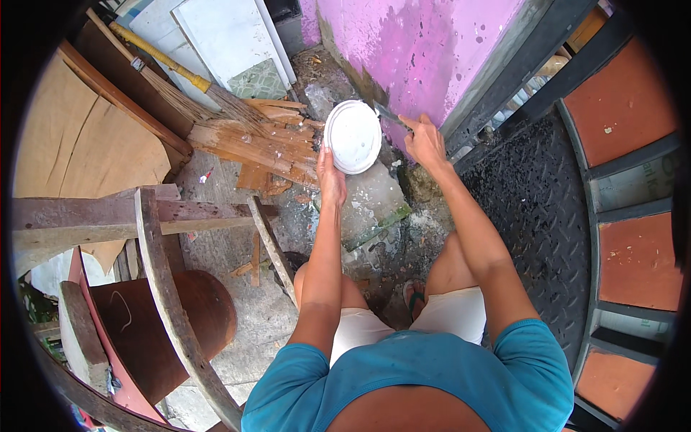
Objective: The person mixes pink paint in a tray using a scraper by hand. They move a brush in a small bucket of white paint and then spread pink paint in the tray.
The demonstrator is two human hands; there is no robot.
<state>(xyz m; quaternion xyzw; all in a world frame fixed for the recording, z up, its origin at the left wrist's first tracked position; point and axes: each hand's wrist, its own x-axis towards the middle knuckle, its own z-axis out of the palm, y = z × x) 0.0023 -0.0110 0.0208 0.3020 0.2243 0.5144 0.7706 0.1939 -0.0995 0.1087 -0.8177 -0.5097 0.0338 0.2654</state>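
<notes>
Finishes: plastic, metal, wood, paint, cloth.
Rimmed white dish (353, 137): smooth, plastic-looking. Flat tool (389, 114): metal-looking. Wall (432, 43): pink paint, patchy. Broken planks (252, 147): rough, splintered wood. Tread plate (533, 216): black, raised-pattern, metal-looking. Shirt (425, 367): matt teal cloth.

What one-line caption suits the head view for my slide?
Left hand holding a round white lid-like disc, right hand gripping a flat-bladed tool, near a patchy pink wall.

Teal short-sleeved shirt (410, 356), scooped neckline; white shorts (455, 315); green-strapped sandal (414, 299)
</notes>
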